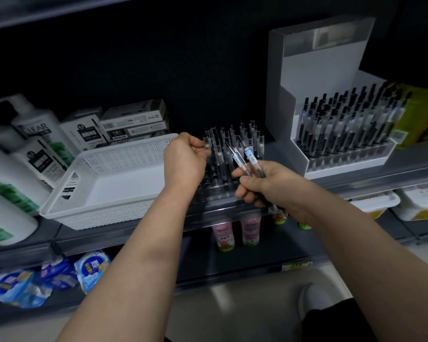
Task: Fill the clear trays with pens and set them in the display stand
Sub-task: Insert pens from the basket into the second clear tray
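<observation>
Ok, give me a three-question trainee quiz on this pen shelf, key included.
1. True or false: the display stand already holds a filled tray of pens.
2. What does the right hand hold?
A. a bottle
B. a few pens
C. the white basket
3. Fill in: the clear tray being filled sits between the white basket and the ____.

Key:
1. True.
2. B; the loose pens stick up from its grip, while the left hand pinches a pen at the tray.
3. Display stand.
</observation>
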